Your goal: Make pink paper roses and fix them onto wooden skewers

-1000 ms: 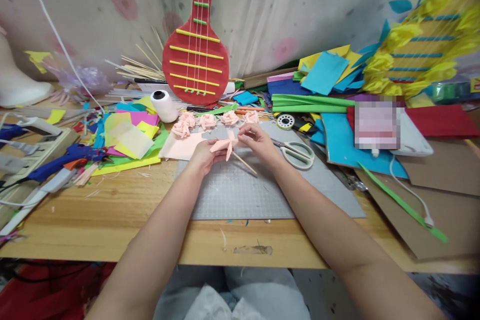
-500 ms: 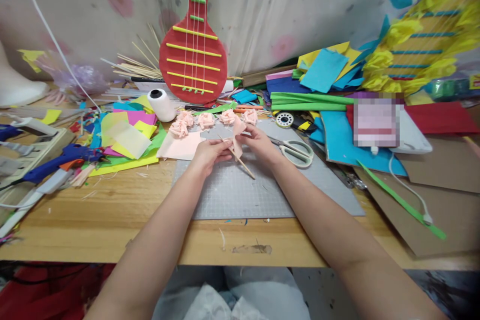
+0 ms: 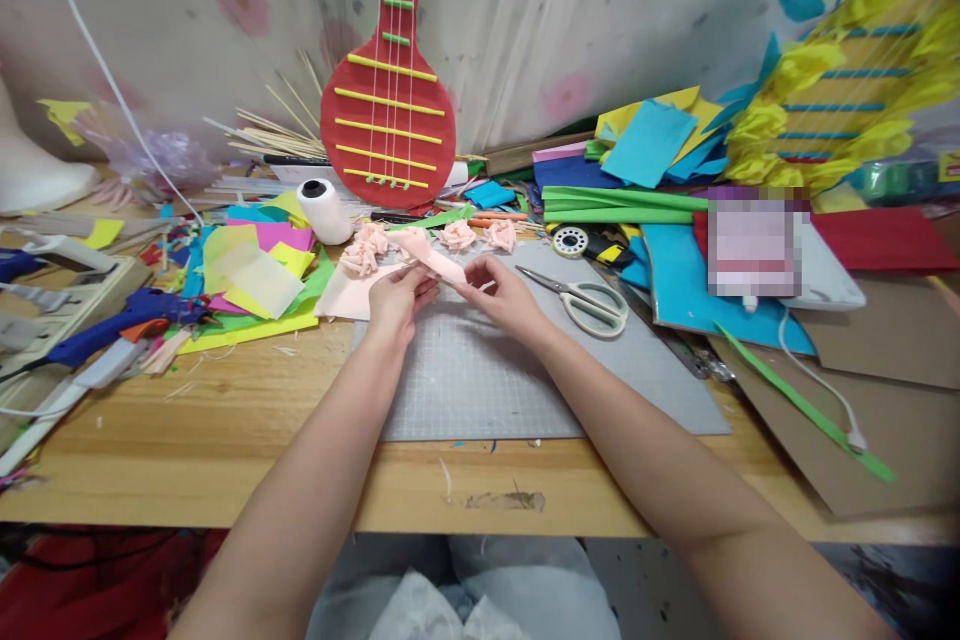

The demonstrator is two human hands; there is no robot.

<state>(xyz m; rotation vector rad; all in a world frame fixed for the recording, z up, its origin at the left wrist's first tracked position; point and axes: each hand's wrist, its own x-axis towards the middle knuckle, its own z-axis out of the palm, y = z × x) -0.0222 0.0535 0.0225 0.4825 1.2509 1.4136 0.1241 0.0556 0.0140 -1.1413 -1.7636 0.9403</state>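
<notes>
Left hand [image 3: 396, 302]: fingers pinched on one pink strip [image 3: 431, 256] | right hand [image 3: 507, 296]: fingers pinched at its right end | pink flowers [image 3: 501, 236]: at least four (strip obstructs) | scissors [image 3: 565, 289]: one

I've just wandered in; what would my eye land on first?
Probably the red toy lute, upright at the back of the table. Next, the big yellow flowers around another stringed shape at the far right. Then, in the middle, the left hand holding pink paper, with the right hand at its near end.
</notes>
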